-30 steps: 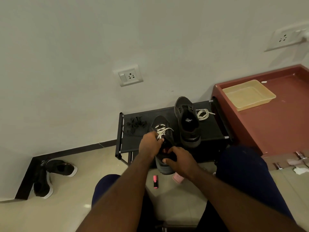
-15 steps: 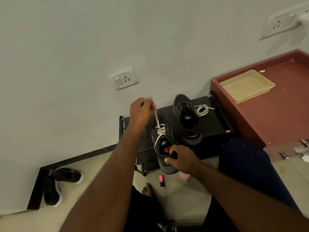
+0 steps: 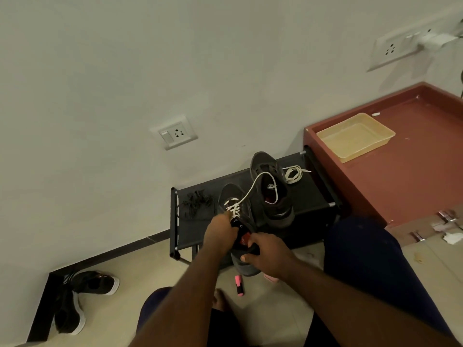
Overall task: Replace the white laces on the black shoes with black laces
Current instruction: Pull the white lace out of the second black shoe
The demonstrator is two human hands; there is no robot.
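Observation:
A black shoe (image 3: 235, 199) with a white lace (image 3: 253, 189) lies on the low black rack (image 3: 308, 194), heel toward me. My right hand (image 3: 269, 254) grips its heel collar. My left hand (image 3: 220, 232) pinches the lace at the lower eyelets; a freed length loops up and right over the second black shoe (image 3: 271, 189), which has no lace. A loose white lace (image 3: 293, 174) lies coiled beside that shoe. The black laces (image 3: 198, 202) sit in a heap on the rack's left part.
A red-brown cabinet top (image 3: 413, 166) with a beige tray (image 3: 355, 136) stands right of the rack. A pink highlighter (image 3: 239, 285) lies on the tiled floor. Another pair of black shoes (image 3: 82, 296) sits at the left wall. My knees flank the rack.
My left hand, which had pulled the lace end high above the shoe, has come back down to the eyelets. The freed lace now loops over the second shoe.

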